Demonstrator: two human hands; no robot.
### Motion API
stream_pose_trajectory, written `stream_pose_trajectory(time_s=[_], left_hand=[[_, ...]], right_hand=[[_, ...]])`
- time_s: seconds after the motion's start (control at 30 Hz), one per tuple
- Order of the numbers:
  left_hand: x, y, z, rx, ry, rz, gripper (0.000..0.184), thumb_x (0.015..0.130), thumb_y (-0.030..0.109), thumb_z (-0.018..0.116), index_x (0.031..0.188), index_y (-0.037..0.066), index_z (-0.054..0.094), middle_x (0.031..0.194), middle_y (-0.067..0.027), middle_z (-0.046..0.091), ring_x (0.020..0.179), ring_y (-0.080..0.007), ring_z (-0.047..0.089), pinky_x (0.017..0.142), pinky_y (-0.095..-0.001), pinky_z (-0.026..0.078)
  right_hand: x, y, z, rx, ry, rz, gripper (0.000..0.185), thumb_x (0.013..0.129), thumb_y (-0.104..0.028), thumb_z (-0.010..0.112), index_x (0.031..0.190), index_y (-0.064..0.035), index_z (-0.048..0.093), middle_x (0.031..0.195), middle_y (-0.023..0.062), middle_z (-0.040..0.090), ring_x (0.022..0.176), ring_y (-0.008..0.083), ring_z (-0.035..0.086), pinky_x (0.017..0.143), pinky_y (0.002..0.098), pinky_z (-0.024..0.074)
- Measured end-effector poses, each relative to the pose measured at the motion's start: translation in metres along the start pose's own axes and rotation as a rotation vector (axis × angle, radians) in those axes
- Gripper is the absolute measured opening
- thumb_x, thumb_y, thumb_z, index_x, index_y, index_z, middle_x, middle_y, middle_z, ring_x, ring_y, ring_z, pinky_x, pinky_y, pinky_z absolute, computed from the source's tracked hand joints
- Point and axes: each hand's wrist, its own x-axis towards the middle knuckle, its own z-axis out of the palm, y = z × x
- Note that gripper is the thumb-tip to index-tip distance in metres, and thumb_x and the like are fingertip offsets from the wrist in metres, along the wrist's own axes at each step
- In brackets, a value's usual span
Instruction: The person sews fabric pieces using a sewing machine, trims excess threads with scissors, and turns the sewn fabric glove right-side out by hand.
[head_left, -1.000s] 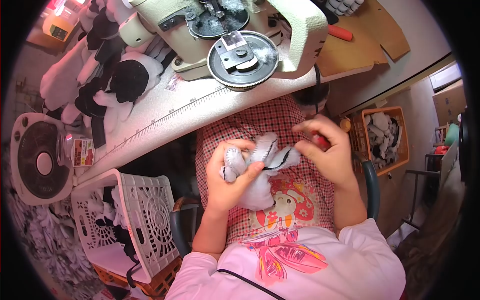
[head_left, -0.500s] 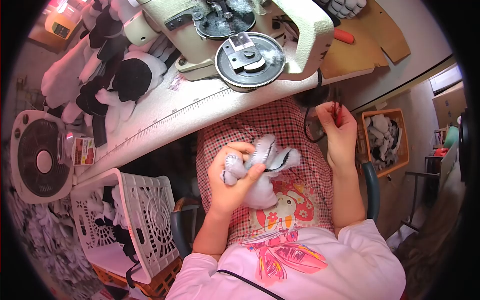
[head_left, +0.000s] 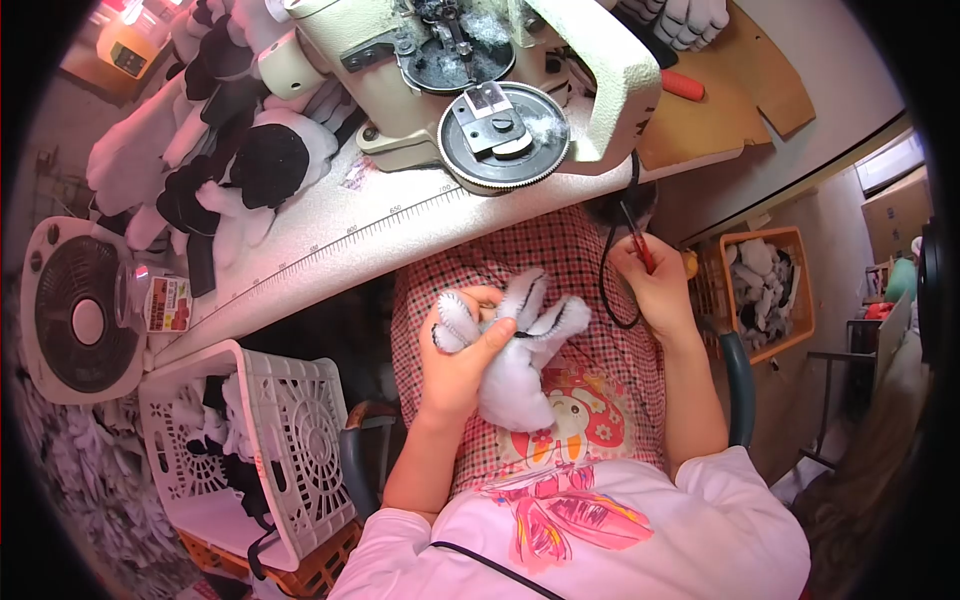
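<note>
My left hand (head_left: 463,362) is closed around a white plush piece (head_left: 517,385) above my lap. Its several rounded lobes stand up past my fingers, edged with dark stitching, and the smooth lower part hangs below my thumb. Part of the piece is hidden by my fingers. Off to the right, my right hand (head_left: 655,292) grips a slim red-handled tool (head_left: 642,250) with a dark, narrow tip pointing up toward the table edge. The tool's exact kind is unclear. It is apart from the plush piece.
A sewing machine (head_left: 610,100) stands on the table ahead. White and black plush parts (head_left: 272,165) lie left of it. A fan (head_left: 85,318) and white crate (head_left: 310,450) are at left; an orange basket (head_left: 808,300) holds pieces at right. A black cable (head_left: 608,285) hangs beside my right hand.
My right hand has moved slightly down and left, and the red-handled tool has turned so its tip points up-left. The plush piece has shifted a little in my left hand, its lobes more spread.
</note>
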Motion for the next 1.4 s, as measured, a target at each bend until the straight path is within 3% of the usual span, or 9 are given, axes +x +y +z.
stream_pose_trajectory(time_s=[0.2, 0.37, 0.47, 0.57, 0.77, 0.83, 0.97, 1.23, 1.4], left_hand=[[0.005, -0.014, -0.001, -0.124, 0.122, 0.005, 0.029, 0.084, 0.003, 0.073, 0.109, 0.002, 0.059, 0.104, -0.0052, 0.062, 0.093, -0.0107, 0.058, 0.083, -0.0282, 0.048], [0.002, -0.014, 0.01, -0.236, 0.141, -0.118, 0.017, 0.092, 0.009, 0.063, 0.107, 0.004, 0.055, 0.107, -0.0047, 0.06, 0.097, -0.0119, 0.056, 0.09, -0.0286, 0.044], [-0.004, -0.02, 0.019, -0.277, 0.148, -0.107, 0.017, 0.093, 0.008, 0.06, 0.109, 0.004, 0.054, 0.106, -0.0047, 0.06, 0.097, -0.0123, 0.056, 0.088, -0.0283, 0.044], [-0.004, -0.014, 0.012, -0.157, 0.139, -0.062, 0.021, 0.092, 0.005, 0.059, 0.112, 0.003, 0.054, 0.105, -0.0048, 0.059, 0.098, -0.0126, 0.055, 0.088, -0.0276, 0.043], [0.01, 0.006, 0.001, 0.036, -0.042, -0.047, 0.021, 0.092, 0.006, 0.059, 0.112, 0.001, 0.056, 0.097, -0.0041, 0.059, 0.089, -0.0101, 0.054, 0.081, -0.0238, 0.044], [0.01, 0.005, 0.003, 0.155, -0.029, 0.005, 0.01, 0.094, 0.009, 0.062, 0.098, 0.004, 0.055, 0.09, -0.0015, 0.057, 0.08, -0.0061, 0.051, 0.072, -0.0209, 0.042], [0.012, -0.003, 0.009, 0.005, 0.104, 0.165, 0.02, 0.096, 0.011, 0.063, 0.083, 0.009, 0.047, 0.082, 0.0013, 0.054, 0.071, -0.0029, 0.045, 0.062, -0.0202, 0.039], [0.018, -0.004, 0.0, 0.078, -0.005, 0.054, 0.017, 0.094, 0.016, 0.066, 0.092, 0.006, 0.052, 0.083, 0.0022, 0.055, 0.074, -0.0032, 0.048, 0.064, -0.0196, 0.04], [0.022, 0.007, -0.012, 0.167, -0.216, -0.05, 0.02, 0.091, 0.016, 0.069, 0.089, 0.006, 0.052, 0.079, 0.0024, 0.057, 0.072, -0.0036, 0.051, 0.064, -0.0203, 0.042]], right_hand=[[-0.009, 0.029, -0.014, -0.985, 0.233, -0.485, 0.039, 0.079, -0.013, 0.073, 0.112, 0.004, 0.063, 0.115, 0.0156, 0.056, 0.106, 0.0325, 0.056, 0.087, 0.0405, 0.0458], [-0.04, -0.025, 0.03, -0.369, -0.226, -0.523, 0.043, 0.085, -0.019, 0.071, 0.117, 0.0063, 0.06, 0.131, 0.0219, 0.05, 0.124, 0.036, 0.049, 0.103, 0.0401, 0.0401], [-0.043, -0.034, 0.055, -0.108, -0.243, -0.425, 0.03, 0.088, -0.017, 0.068, 0.107, 0.0058, 0.061, 0.104, 0.0172, 0.063, 0.096, 0.0282, 0.063, 0.082, 0.0357, 0.0491], [-0.04, -0.024, 0.065, 0.063, -0.272, -0.311, 0.026, 0.091, -0.017, 0.065, 0.106, 0.0038, 0.06, 0.095, 0.0153, 0.063, 0.086, 0.025, 0.063, 0.075, 0.0349, 0.0491], [-0.045, -0.037, 0.063, -0.051, -0.443, -0.352, 0.033, 0.092, -0.019, 0.064, 0.115, 0.0038, 0.056, 0.098, 0.0167, 0.063, 0.089, 0.0248, 0.063, 0.077, 0.0353, 0.0496], [-0.046, -0.042, 0.064, -0.051, -0.45, -0.388, 0.041, 0.091, -0.018, 0.065, 0.123, 0.0037, 0.052, 0.106, 0.0187, 0.064, 0.096, 0.0277, 0.065, 0.082, 0.0349, 0.0506], [-0.048, -0.045, 0.064, 0.001, -0.485, -0.332, 0.048, 0.09, -0.015, 0.065, 0.13, 0.0031, 0.047, 0.112, 0.0212, 0.063, 0.104, 0.0316, 0.065, 0.087, 0.0358, 0.0505], [-0.049, -0.051, 0.064, -0.158, -0.535, -0.54, 0.071, 0.081, 0.0, 0.064, 0.146, -0.0004, 0.035, 0.13, 0.0218, 0.056, 0.116, 0.0325, 0.061, 0.096, 0.0368, 0.0474], [-0.051, -0.053, 0.061, -0.07, -0.651, -0.356, 0.074, 0.085, -0.003, 0.061, 0.149, -0.0019, 0.024, 0.126, 0.0251, 0.058, 0.111, 0.0395, 0.061, 0.093, 0.0401, 0.0482]])
